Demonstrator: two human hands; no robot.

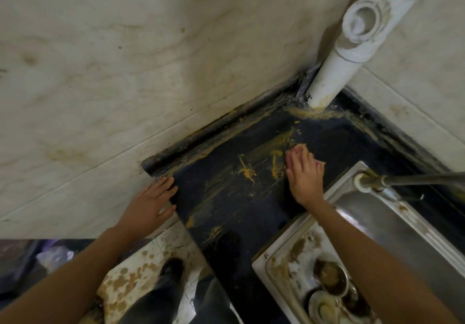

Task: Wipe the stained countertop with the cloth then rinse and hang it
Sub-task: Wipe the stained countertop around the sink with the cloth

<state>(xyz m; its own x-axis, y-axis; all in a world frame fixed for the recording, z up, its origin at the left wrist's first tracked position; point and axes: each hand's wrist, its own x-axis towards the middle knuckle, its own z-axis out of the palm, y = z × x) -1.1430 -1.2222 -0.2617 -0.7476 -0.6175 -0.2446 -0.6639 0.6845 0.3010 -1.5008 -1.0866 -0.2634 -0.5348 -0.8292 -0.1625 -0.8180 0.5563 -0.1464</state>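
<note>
Left hand: rests flat on the left edge of the dark countertop, fingers straight and slightly spread, holding nothing. It appears to serve as a brace.

Stains: yellow smears and streaks run across the countertop between the two hands and along the wall joint towards the white pipe. Wiping is judged to be under way and incomplete.

Right hand: lies palm down on the cloth, fingers straight and close together, pressing rather than gripping.

Cloth: almost fully covered by the hand. Only a pinkish edge shows at the fingertips, beside the stains. It is probably light, soft and limp, and slick if damp. Drive it with flat palm pressure. For rinsing, gather it into a bunch. For hanging, take it by an edge.

Sink and tap: immediately right of the hand. The sink holds soiled dishes.
</note>
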